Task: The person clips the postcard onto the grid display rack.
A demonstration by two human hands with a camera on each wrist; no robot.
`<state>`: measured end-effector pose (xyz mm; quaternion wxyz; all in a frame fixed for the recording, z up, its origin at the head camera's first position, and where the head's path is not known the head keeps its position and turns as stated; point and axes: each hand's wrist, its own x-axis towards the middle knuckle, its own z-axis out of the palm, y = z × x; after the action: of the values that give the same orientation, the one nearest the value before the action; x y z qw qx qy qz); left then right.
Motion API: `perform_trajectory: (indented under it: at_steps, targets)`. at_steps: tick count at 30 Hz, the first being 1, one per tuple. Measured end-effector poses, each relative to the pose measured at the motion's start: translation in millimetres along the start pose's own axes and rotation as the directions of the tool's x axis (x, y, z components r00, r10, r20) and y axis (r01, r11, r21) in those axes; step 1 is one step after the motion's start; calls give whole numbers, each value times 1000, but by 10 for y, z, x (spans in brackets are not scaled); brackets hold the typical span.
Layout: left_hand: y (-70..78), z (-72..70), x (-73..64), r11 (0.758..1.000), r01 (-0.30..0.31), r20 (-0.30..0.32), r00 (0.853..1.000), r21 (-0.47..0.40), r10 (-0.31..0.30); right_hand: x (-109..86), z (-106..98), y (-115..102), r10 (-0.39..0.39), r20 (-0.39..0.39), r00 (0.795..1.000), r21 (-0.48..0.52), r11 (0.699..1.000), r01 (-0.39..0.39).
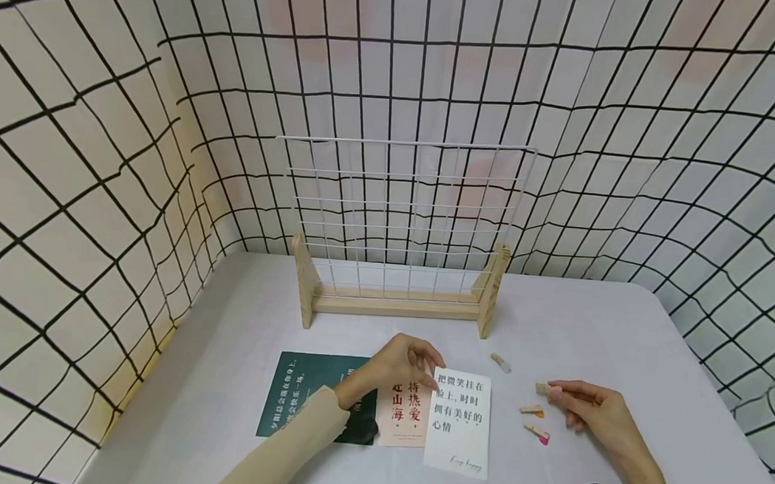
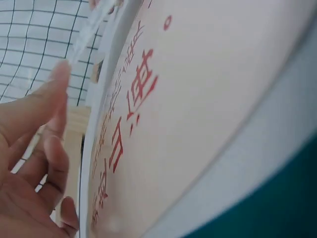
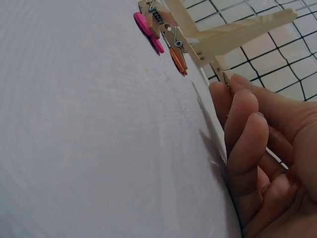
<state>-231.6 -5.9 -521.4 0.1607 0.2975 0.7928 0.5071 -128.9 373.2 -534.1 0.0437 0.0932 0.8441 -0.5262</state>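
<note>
Card point(image 1: 459, 428), likely light and easily creased, is just right of the pink sheet point(image 1: 403, 417), our left hand point(image 1: 398, 363) pinching its upper-left corner, seemingly a safe hold, our right hand point(image 1: 597, 414) a clip point(image 1: 542, 388).

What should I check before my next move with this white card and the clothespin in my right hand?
1. White card held: ok, your left hand pinches its upper left edge.
2. Clothespin held: ok, your right hand pinches it.
3. Clothespin clipped to the white card: not ok, the two are apart.
4. Clothespin's jaws open: cannot tell, the hand partly hides it.
5. Rack upright: ok, it stands on the table.
6. Spare clothespins at hand: ok, three lie on the table.
</note>
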Motion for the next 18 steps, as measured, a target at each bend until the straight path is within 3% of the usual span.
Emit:
perform_trajectory:
  at_steps: [6, 18]
  targets:
    - [-37, -37, -10, 999, -16, -79, 997, -51, 12, -3, -2, 4, 0, -1, 1000, 3, 1000, 0]
    - [-48, -121, -1, 988, -73, -103, 993, -136, 59, -1, -23, 2, -3, 9, 1000, 42, 999, 3]
